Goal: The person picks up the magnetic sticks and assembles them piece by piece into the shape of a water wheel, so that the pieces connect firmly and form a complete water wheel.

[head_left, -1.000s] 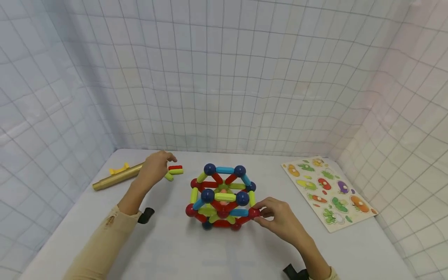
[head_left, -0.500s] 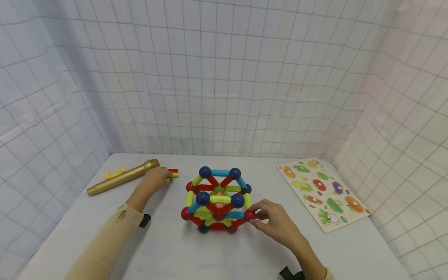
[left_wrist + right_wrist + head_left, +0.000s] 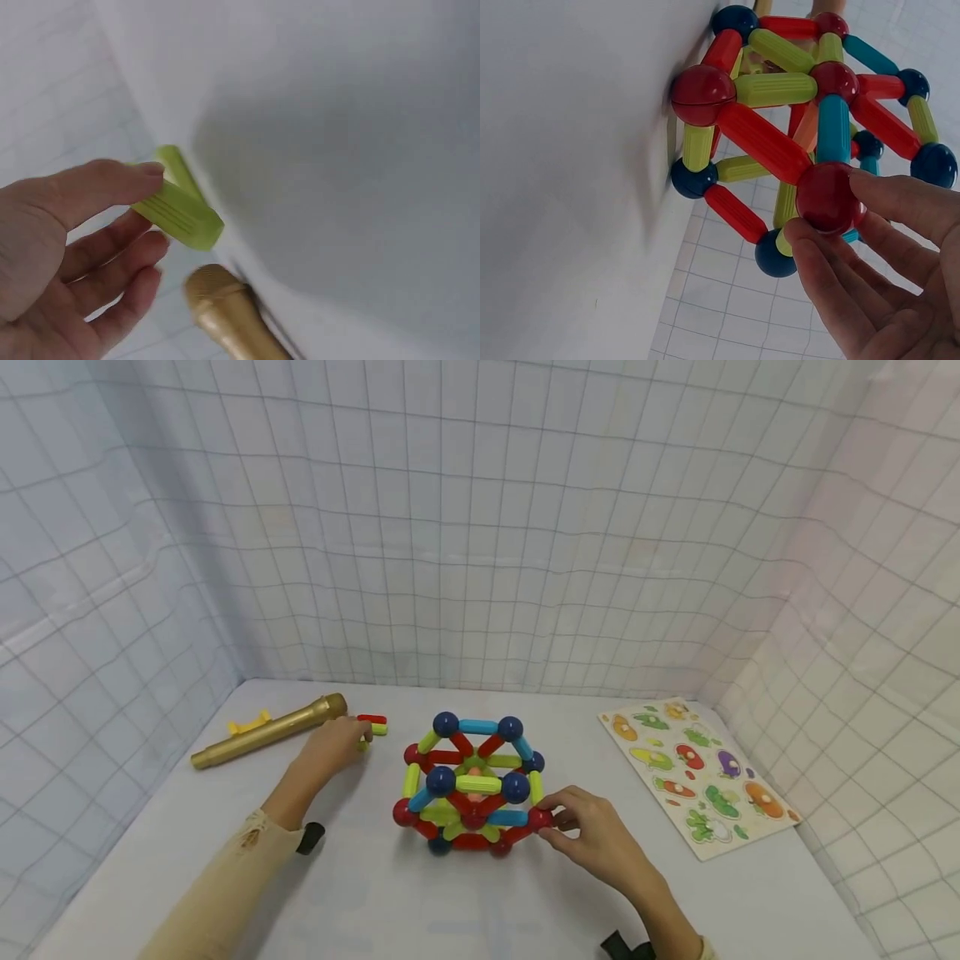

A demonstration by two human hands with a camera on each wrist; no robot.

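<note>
A cage-like structure of magnetic sticks and balls (image 3: 480,785), in red, blue and green, stands mid-table in the head view. At its right corner my right hand (image 3: 596,839) holds a red ball (image 3: 827,197) between thumb and fingers; the ball is joined to a red stick (image 3: 765,142) and a blue one. Over on the left, my left hand (image 3: 337,745) pinches a light green magnetic stick (image 3: 180,214) between thumb and forefinger, as the left wrist view shows. Another green stick (image 3: 178,169) lies just behind it, beside a red stick (image 3: 372,719).
A gold toy microphone (image 3: 262,735) lies next to the left hand, with a small yellow piece (image 3: 250,723) behind it. At the right is a vegetable puzzle board (image 3: 738,810). Gridded white cloth walls (image 3: 480,527) enclose the table's back and sides.
My left hand has come down from above the microphone's head to the loose sticks and now pinches a green one. My right hand keeps its hold on the red ball.
</note>
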